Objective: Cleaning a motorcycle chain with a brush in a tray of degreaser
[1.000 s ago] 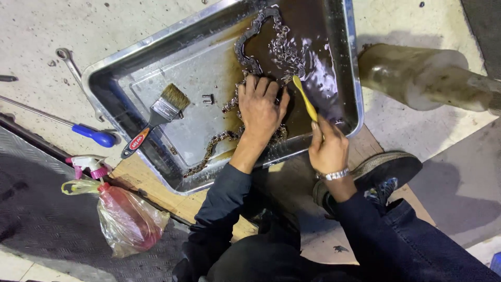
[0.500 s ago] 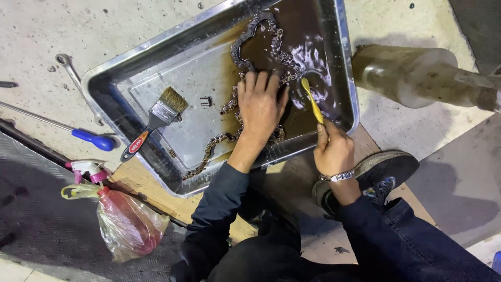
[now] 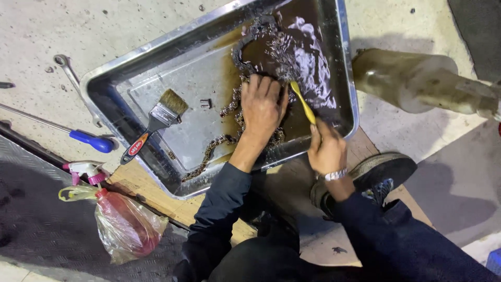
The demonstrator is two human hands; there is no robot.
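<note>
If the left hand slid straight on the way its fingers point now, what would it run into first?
The left hand, pressed flat on the greasy metal chain, points toward the far corner of the shiny steel tray. It would likely meet the chain's bunched loops in the dark oily liquid first, then the tray wall; depth is unclear.

left hand (image 3: 262, 107): palm down, fingers spread | right hand (image 3: 327, 150): fist closed, seemingly gripping; both arms extended

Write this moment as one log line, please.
left hand: pressing chain | right hand: holding yellow brush | metal tray: dark liquid | paintbrush: lying in tray
</note>
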